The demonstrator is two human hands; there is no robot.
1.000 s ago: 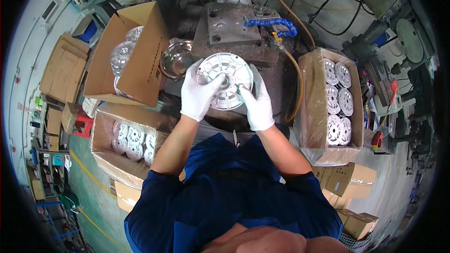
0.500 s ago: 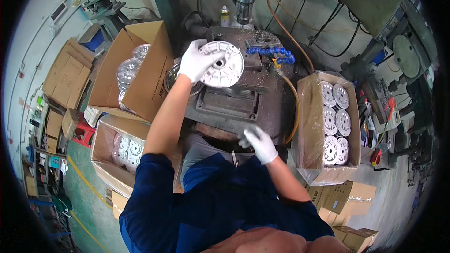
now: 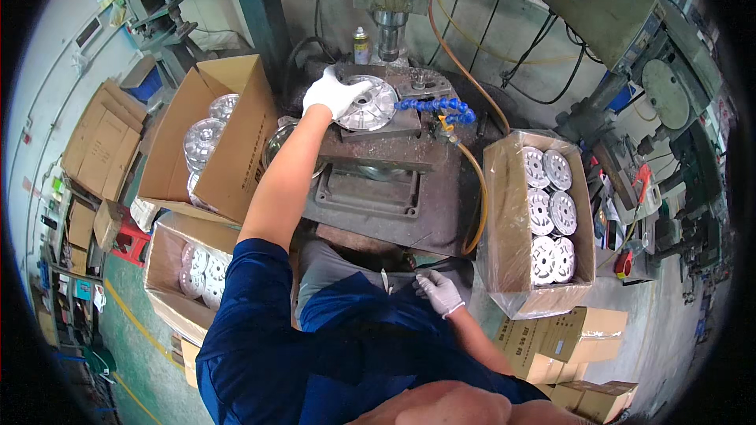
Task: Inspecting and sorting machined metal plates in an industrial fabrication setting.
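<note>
Item one: a silver metal disc (image 3: 376, 112), ribbed and round, located over a dark metal block (image 3: 405, 123) on the machine's surface (image 3: 441, 224); we cannot tell whether it sits flush.

Item two: the hands, white-gloved and well apart. We record the left hand (image 3: 333, 96) clamped on the disc's left edge, thumb across the face. The right hand (image 3: 439, 293) lies near the lap, fingers loosely extended, with nothing seen in it.

Fittings: a blue segmented nozzle (image 3: 435, 105) just beside the disc's right edge, an amber hose (image 3: 482, 197) curving down from it, and a metal spindle (image 3: 389, 38) behind. We list a spray can (image 3: 361, 47) left of the spindle, and a shiny bowl (image 3: 279, 144) partly hidden by the left forearm.

Cartons holding silver pieces: a tall carton (image 3: 250, 149) at left, a lower carton (image 3: 173, 303) nearer us, and a plastic-lined carton (image 3: 502, 228) at right.
</note>
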